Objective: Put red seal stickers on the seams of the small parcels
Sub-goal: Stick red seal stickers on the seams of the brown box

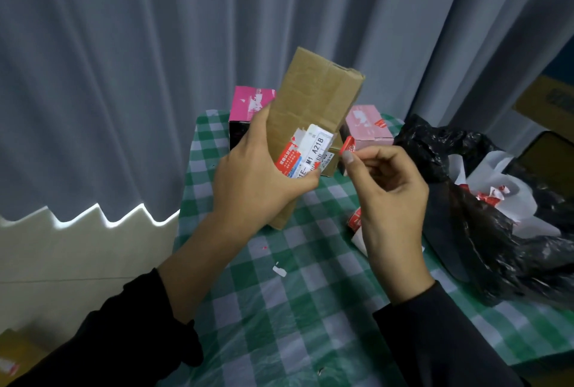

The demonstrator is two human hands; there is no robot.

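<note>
My left hand (pixel 257 172) grips a tall brown cardboard parcel (pixel 313 97), held upright and tilted above the table. A torn white shipping label and one red seal sticker (pixel 289 161) show on its lower face by my thumb. My right hand (pixel 388 197) pinches a red seal sticker (pixel 348 145) between thumb and forefinger, just right of the parcel and apart from it. A sheet of red stickers (pixel 355 219) lies on the table, partly hidden behind my right hand.
A green-and-white checked tablecloth (pixel 279 309) covers the table. A dark pink box (pixel 248 104) and a pale pink box (pixel 368 125) stand at the back. A black plastic bag (pixel 484 231) with white backing paper and red scraps sits at the right. Grey curtains hang behind.
</note>
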